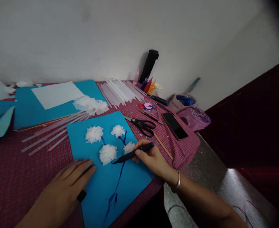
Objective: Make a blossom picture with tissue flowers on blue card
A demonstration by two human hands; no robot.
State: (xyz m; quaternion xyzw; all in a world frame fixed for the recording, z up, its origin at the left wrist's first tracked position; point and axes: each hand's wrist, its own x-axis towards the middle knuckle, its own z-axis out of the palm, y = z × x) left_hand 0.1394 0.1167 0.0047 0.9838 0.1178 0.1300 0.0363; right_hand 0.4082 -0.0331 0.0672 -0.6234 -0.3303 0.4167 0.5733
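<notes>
My right hand (149, 156) grips a black marker (130, 155) with a blue end. Its tip is at the blue sheet (96, 186), close below a white crumpled-paper puff (108, 154). Several such puffs sit on the sheet, one partly behind my right fingers. Dark blue lines (119, 182) run between and below them. My left hand (70, 180) lies palm down on the sheet's left edge, fingers stretched out. A small black piece (81, 195) pokes out from beneath it; whether it is held is hidden.
Black-handled scissors (143, 125), a paintbrush (151, 117), a wooden stick (163, 145) and a phone (175, 126) lie on the right. White strips (120, 90) and paint bottles (147, 85) are by the wall. Another blue sheet (25, 107) carries white paper (58, 95). A pink tub (193, 122) stands at the table's right end.
</notes>
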